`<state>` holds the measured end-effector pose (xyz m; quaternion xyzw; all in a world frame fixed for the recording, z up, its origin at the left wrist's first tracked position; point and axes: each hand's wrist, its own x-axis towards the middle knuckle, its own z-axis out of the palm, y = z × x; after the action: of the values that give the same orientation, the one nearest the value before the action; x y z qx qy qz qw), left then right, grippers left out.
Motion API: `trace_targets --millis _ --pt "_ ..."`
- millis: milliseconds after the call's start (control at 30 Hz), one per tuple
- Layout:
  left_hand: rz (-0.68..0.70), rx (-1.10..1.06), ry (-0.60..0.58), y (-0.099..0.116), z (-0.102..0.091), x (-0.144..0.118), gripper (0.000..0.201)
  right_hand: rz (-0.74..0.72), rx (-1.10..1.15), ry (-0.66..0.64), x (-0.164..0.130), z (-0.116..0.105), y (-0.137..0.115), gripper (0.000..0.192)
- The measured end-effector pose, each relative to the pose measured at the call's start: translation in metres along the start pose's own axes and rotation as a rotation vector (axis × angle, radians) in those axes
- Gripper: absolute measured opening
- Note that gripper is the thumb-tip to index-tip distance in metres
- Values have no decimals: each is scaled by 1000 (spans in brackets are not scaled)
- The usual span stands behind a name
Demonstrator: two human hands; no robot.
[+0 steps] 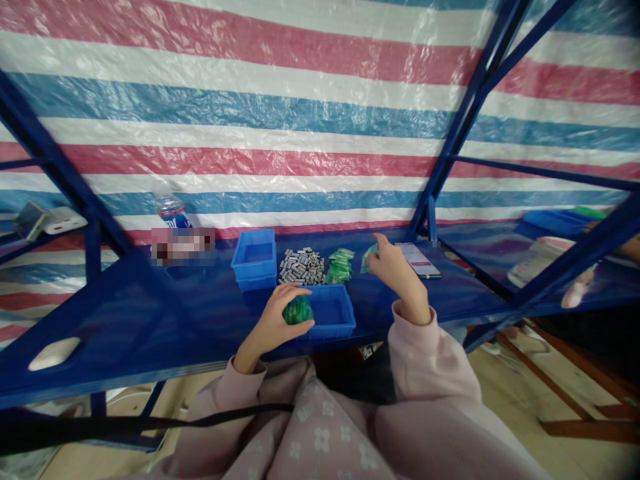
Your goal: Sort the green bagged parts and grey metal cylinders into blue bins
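Note:
My left hand (275,317) curves its thumb and fingers around a bundle of dark green packets (299,311) at the left end of a low blue bin (345,331). The rest of that bin's floor is visible. Farther right, my right hand (393,265) is closed at the edge of a small pale green packet (369,260), its index finger pointing up; the fingertips are partly hidden. Between the hands, just beyond the bin, lie a pile of green packets (340,267) and a heap of small silvery cylinders (302,267).
A deeper blue bin (254,260) stands left of the cylinders. A phone (420,260) lies beyond my right hand. A bottle (174,212) stands at the back left, and a white mouse-like object (54,353) near the left edge. Blue frame posts (445,157) flank the table.

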<state>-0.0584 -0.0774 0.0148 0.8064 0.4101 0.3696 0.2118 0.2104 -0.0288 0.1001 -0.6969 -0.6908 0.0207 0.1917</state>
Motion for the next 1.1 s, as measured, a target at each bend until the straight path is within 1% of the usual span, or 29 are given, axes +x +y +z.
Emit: trace_targets --millis 33,100,167,267,367,467,633,700,800,867,933,1033,1100 --pt "-2 -1 -1 0 0 0 45 -37 62 26 -15 -2 -6 55" --pt "-3 -2 -2 0 1 0 45 -81 111 1 -43 -1 -23 57" --pt "5 3 4 -1 1 0 46 -128 131 -100 -65 7 -43 57" --pt "26 8 24 -2 2 0 46 -156 89 -214 -82 26 -69 55" --pt "37 8 31 -2 2 0 46 -146 62 -237 -85 43 -82 54" --pt "30 12 22 -1 2 1 46 -120 64 -230 -84 49 -83 55" --pt "36 8 27 -2 2 1 46 -85 31 -235 -83 49 -83 57" --pt "42 10 27 -2 3 1 46 -105 15 -255 -83 51 -86 58" --pt "44 12 27 -2 3 2 44 -173 26 -293 -84 56 -92 58" --pt "48 14 24 -3 3 2 45 -180 47 -300 -86 58 -95 56" --pt "57 14 18 -3 3 2 47 -161 72 -280 -88 57 -98 57" --pt "63 11 14 -4 3 2 49 -150 100 -248 -92 51 -104 64" --pt "54 9 8 -5 2 2 51 -150 111 -257 -94 48 -108 69"
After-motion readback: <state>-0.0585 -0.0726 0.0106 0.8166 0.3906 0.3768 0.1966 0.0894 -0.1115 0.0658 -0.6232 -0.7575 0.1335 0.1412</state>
